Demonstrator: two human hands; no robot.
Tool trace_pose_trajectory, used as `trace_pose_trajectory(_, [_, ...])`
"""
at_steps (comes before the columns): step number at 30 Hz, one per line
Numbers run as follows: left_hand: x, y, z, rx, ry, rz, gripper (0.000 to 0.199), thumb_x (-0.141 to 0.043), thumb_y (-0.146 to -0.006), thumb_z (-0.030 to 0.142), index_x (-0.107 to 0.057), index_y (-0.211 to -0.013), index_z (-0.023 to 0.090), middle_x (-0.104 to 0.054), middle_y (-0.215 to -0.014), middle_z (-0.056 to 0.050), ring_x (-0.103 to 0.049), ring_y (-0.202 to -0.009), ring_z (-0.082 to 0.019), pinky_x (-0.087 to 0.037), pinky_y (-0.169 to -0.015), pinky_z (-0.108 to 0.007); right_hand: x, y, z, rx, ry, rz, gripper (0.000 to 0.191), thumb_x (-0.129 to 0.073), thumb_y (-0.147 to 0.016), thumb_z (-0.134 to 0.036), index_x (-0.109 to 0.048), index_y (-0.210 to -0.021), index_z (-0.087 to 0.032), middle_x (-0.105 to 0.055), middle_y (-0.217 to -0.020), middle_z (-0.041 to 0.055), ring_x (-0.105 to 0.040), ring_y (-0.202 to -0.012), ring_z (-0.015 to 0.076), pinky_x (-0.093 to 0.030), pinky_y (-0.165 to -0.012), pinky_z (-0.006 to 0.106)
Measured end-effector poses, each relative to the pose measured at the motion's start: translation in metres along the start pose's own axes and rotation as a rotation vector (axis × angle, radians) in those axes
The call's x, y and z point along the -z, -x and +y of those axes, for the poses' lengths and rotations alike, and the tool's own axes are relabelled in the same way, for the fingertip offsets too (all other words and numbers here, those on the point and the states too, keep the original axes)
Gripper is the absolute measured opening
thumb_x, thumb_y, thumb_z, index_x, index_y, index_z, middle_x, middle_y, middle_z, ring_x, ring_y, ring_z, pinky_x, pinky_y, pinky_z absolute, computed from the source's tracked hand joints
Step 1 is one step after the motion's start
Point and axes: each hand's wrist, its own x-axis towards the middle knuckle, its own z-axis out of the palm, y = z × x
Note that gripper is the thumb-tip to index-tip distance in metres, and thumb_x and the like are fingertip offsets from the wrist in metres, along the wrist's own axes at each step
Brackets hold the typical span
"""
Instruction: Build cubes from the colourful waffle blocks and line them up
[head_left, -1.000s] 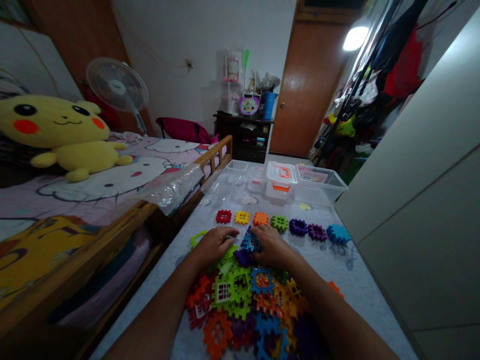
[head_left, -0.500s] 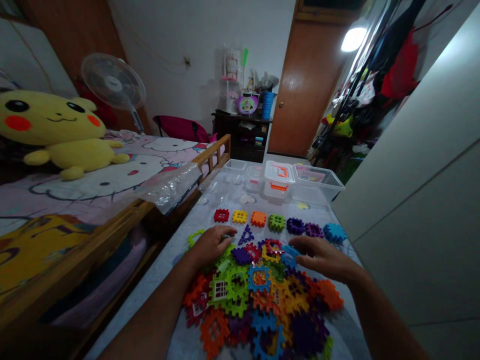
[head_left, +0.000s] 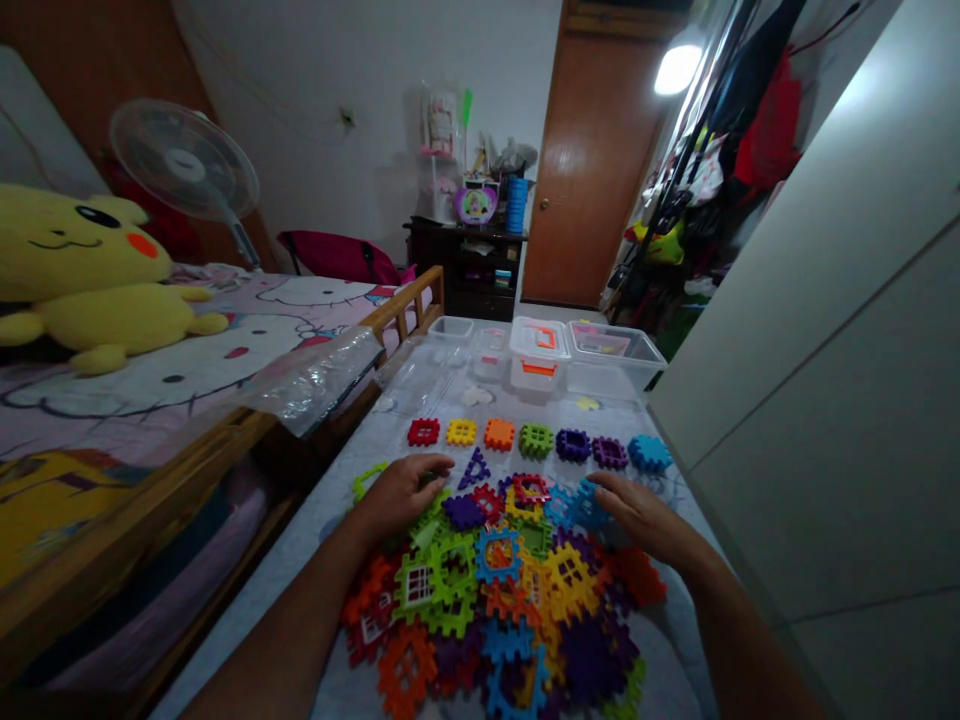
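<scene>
A heap of colourful plastic interlocking building pieces [head_left: 454, 570] lies on the cloth in front of me. My left hand [head_left: 401, 492] rests over green pieces at the heap's left edge, its thumb and fingers apart. On the heap's right side, my right hand [head_left: 645, 515] has its fingertips closed on a blue building piece [head_left: 591, 507]; its thumb is partly hidden. Beside that lies another blue piece [head_left: 559, 506]. A purple triangle piece [head_left: 474, 468] sits just beyond the heap, between my hands.
Beyond the heap runs a row of pieces sorted by colour, from red [head_left: 424, 432] to light blue [head_left: 649, 454]. Clear plastic boxes [head_left: 538, 350] stand at the far end. A wooden bed rail [head_left: 247, 440] borders the left; a pale cabinet [head_left: 840, 400] stands right.
My right hand has drawn slightly away from the heap's middle, and a blue piece has moved right with it. The left hand has hardly moved. The view has swung slightly right.
</scene>
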Motion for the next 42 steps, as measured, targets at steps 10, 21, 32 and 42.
trace_pose_trajectory(10, [0.001,0.0,0.002,-0.004,0.001,-0.015,0.038,-0.052,-0.081,0.033,-0.066,-0.112,0.016,-0.072,-0.107,-0.009,-0.067,-0.097,-0.023,-0.05,-0.089,-0.034,-0.004,-0.002,0.019,-0.016,0.196,0.228,0.059,-0.052,-0.077,-0.035,-0.046,-0.133,-0.015,-0.05,-0.131,0.0152,-0.046,-0.124,0.0288,-0.037,-0.105,0.045])
trace_pose_trajectory(21, [0.003,0.001,0.007,0.008,-0.005,-0.019,0.036,-0.054,-0.079,0.033,-0.067,-0.109,0.019,-0.072,-0.105,-0.007,-0.066,-0.095,-0.022,-0.049,-0.089,-0.034,-0.018,-0.002,0.009,0.077,0.203,0.027,0.064,-0.059,-0.07,-0.02,-0.048,-0.133,-0.022,-0.049,-0.132,0.01,-0.042,-0.126,0.0284,-0.033,-0.107,0.046])
trace_pose_trajectory(32, [0.002,0.001,0.004,0.002,-0.013,-0.028,0.038,-0.053,-0.08,0.033,-0.066,-0.112,0.018,-0.072,-0.106,-0.009,-0.066,-0.097,-0.023,-0.049,-0.09,-0.035,-0.027,-0.007,0.019,0.1,0.19,0.065,0.065,-0.057,-0.072,-0.019,-0.045,-0.135,-0.018,-0.048,-0.136,0.0118,-0.041,-0.128,0.027,-0.031,-0.109,0.047])
trace_pose_trajectory(42, [0.002,0.001,0.005,0.011,0.0,-0.018,0.038,-0.055,-0.078,0.033,-0.067,-0.111,0.018,-0.072,-0.105,-0.008,-0.066,-0.097,-0.023,-0.048,-0.091,-0.034,-0.034,-0.01,0.019,0.125,0.206,0.084,0.066,-0.057,-0.07,-0.016,-0.046,-0.135,-0.019,-0.052,-0.135,0.0116,-0.044,-0.125,0.0276,-0.029,-0.109,0.049])
